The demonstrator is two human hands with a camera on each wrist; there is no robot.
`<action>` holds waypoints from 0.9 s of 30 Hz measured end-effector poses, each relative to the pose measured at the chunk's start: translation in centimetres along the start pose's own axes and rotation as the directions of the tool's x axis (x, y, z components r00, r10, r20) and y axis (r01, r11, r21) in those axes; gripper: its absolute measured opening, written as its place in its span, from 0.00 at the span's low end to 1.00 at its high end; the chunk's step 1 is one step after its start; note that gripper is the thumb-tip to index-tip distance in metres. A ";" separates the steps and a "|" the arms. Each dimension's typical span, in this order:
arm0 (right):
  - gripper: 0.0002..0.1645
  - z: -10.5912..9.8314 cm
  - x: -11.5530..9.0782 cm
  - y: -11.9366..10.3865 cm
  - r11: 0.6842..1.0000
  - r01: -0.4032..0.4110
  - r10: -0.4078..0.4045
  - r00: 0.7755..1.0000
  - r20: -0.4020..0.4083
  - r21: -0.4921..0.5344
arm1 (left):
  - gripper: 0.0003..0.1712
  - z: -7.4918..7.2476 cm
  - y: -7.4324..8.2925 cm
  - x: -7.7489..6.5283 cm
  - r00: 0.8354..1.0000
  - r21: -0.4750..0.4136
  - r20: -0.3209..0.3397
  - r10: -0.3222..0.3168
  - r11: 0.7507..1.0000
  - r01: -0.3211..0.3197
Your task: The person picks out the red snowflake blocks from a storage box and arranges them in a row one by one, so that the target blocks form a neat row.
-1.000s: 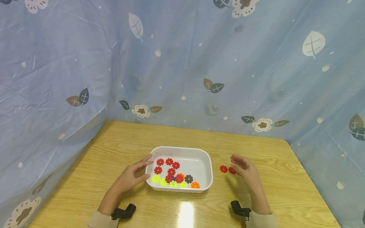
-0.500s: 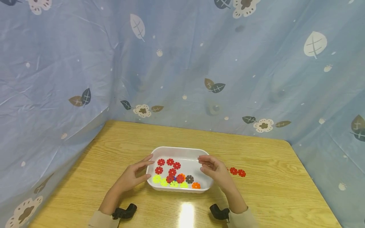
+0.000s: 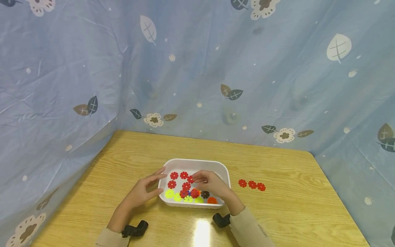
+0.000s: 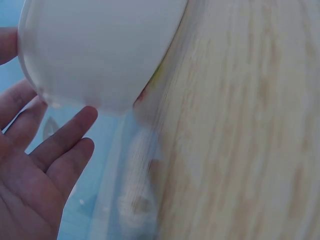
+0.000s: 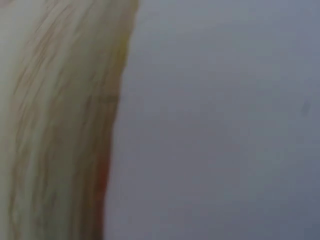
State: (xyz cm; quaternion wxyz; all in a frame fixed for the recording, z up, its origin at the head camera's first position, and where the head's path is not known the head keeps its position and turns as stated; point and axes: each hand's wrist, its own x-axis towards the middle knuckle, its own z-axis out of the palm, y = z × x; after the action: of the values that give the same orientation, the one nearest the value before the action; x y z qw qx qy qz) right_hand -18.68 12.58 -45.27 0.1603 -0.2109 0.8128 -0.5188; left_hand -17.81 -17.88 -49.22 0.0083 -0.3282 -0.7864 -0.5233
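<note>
A white plastic tray [image 3: 223, 175] stands on the table, holding several notched, flower-shaped plastic discs. Red discs [image 3: 174, 175] lie toward its left side, and yellow discs [image 3: 169, 193] line the near side. My left hand [image 3: 143, 188] is at the tray's left end, thumb and fingers spread along the rim; in the left wrist view, its fingers [image 4: 75, 132] are extended beside the tray wall. My right hand [image 3: 213, 183] reaches over the tray, fingertips right by a red disc [image 3: 190, 179], with no disc seen in its grasp. The tray wall fills most of the right wrist view.
Three red discs [image 3: 252, 185] lie in a row on the wooden table [image 3: 296, 206], right of the tray. A dark disc [image 3: 205, 194] and an orange disc [image 3: 212, 200] are at the tray's near right. A blue patterned curtain [image 3: 197, 68] hangs behind and along the sides.
My right hand has moved left from the red discs on the table to over the tray, uncovering the row of three. The left hand has stayed at the rim.
</note>
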 end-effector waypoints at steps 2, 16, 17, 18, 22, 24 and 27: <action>0.19 0.2 0.2 0.2 0.999 -0.011 0.012 1.000 0.017 -0.048 | 0.26 0.0 0.0 0.0 1.000 -0.003 0.002 0.003 1.000 -0.003; 0.17 1.4 0.6 0.3 0.909 0.037 -0.012 0.998 0.063 -0.416 | 0.26 -0.3 0.1 0.2 1.000 0.004 0.004 -0.014 1.000 0.014; 0.17 1.5 0.6 0.3 0.893 0.053 -0.027 0.998 0.064 -0.446 | 0.26 -0.3 0.2 0.2 1.000 0.007 0.003 -0.015 1.000 0.015; 0.17 1.5 0.6 0.3 0.876 0.065 -0.039 0.997 0.064 -0.477 | 0.26 -0.3 0.2 0.2 1.000 0.008 0.002 -0.015 1.000 0.015; 0.14 1.6 0.7 0.1 0.833 0.086 -0.060 0.996 0.066 -0.547 | 0.26 -0.2 0.3 0.2 1.000 0.010 -0.001 -0.020 1.000 0.020; 0.13 1.7 0.6 0.1 0.823 0.088 -0.064 0.996 0.062 -0.562 | 0.26 -0.2 0.3 0.1 1.000 0.007 -0.001 -0.019 1.000 0.019; 0.11 1.7 0.5 0.0 0.825 0.076 -0.063 0.997 0.042 -0.559 | 0.26 -0.1 0.3 0.1 1.000 0.000 0.000 -0.015 1.000 0.015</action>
State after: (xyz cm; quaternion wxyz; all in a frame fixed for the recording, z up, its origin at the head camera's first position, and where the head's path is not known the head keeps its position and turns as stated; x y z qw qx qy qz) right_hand -18.29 10.97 -45.99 0.0810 -0.2835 0.9192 -0.2609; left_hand -17.74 -17.85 -48.94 0.0044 -0.3221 -0.7889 -0.5233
